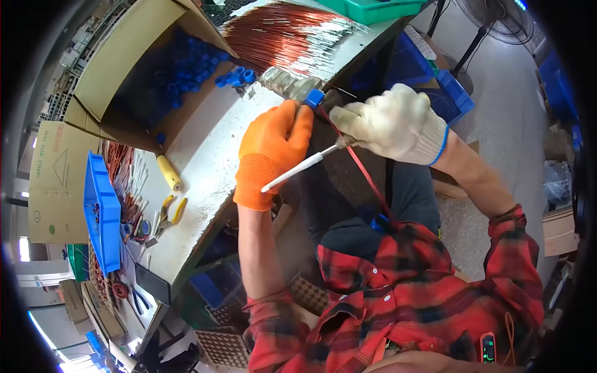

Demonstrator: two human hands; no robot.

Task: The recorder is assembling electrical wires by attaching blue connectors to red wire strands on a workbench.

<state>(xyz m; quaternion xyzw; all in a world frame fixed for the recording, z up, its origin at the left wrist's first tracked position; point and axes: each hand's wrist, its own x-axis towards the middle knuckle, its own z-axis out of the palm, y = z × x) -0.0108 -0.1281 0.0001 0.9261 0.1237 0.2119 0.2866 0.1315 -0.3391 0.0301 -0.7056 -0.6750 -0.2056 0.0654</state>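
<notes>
My left hand (272, 149), in an orange knitted glove, has its fingers closed at a small blue plastic cap (314, 97). The cap sits at the end of a worn metal fixture (283, 82) on the bench edge. My right hand (398, 124), in a white glove with blue cuff trim, is closed beside the cap on a red wire (364, 171). That wire runs from near the cap down toward my lap. A white sleeved rod (298, 170) slants from below my right fingers across the orange glove; how it is held is hidden.
An open cardboard box (134, 56) of blue caps stands on the bench (214, 146). Behind lies a bundle of red wires (273, 37). Yellow-handled pliers (168, 211), a yellow-handled tool (168, 173), a blue tray (106, 217) and a phone (152, 283) lie leftward.
</notes>
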